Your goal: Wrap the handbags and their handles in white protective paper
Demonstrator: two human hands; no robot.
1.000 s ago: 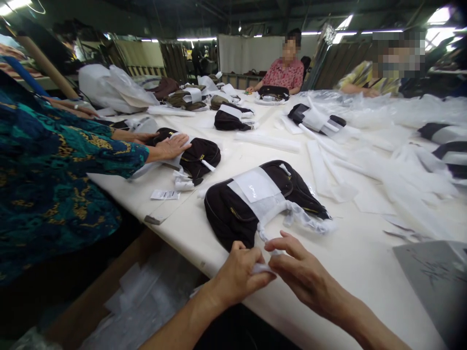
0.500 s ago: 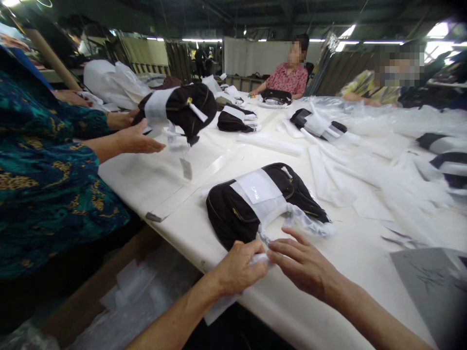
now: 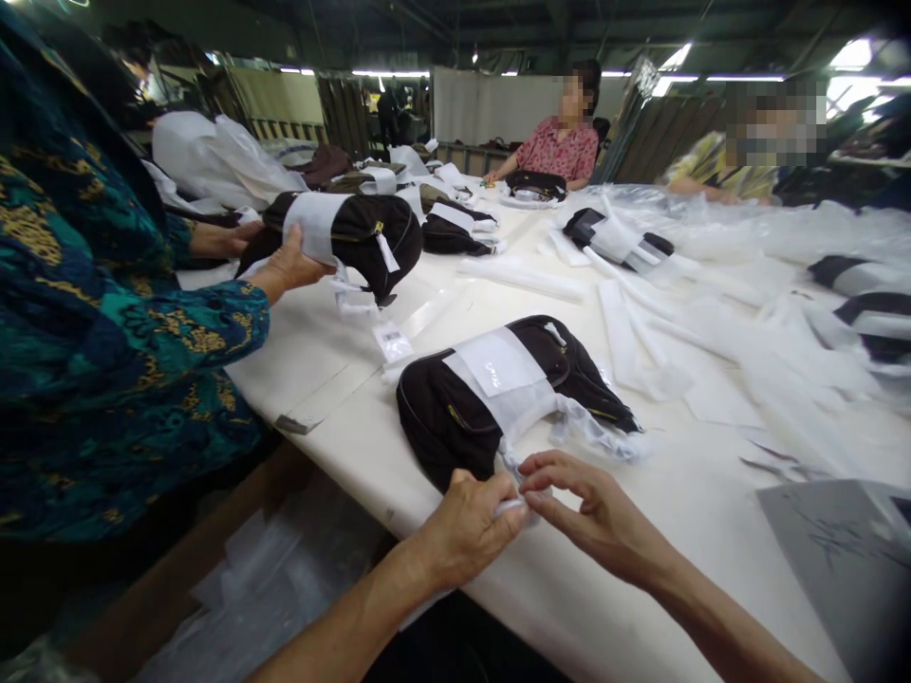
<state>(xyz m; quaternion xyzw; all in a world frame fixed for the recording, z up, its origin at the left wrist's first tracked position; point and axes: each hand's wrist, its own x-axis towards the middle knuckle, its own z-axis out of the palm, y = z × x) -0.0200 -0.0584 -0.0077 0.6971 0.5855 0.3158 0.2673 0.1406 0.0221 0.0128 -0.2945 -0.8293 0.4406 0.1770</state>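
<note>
A dark brown bag (image 3: 445,403) lies on the white table in front of me, with a band of white wrapping paper (image 3: 498,365) around its middle. Its strap (image 3: 587,429) is wrapped in thin white paper and curves round toward my hands. My left hand (image 3: 474,526) is closed around the paper-wrapped strap at the bag's near side, by the table edge. Just right of it, my right hand (image 3: 587,507) pinches the same wrapped strap with thumb and fingertips, the fingers curled. The strap's part inside my left fist is hidden.
At left, a co-worker in a patterned sleeve (image 3: 192,327) holds another dark bag (image 3: 370,237). Scissors (image 3: 779,463) and a grey sheet (image 3: 836,560) lie at right. Loose white paper (image 3: 641,351) and more bags cover the far side, where two people sit.
My right hand's fingers have curled from nearly straight into a pinch at the strap. My left hand keeps its grip. The co-worker's bag has come lower and its tag has swung right.
</note>
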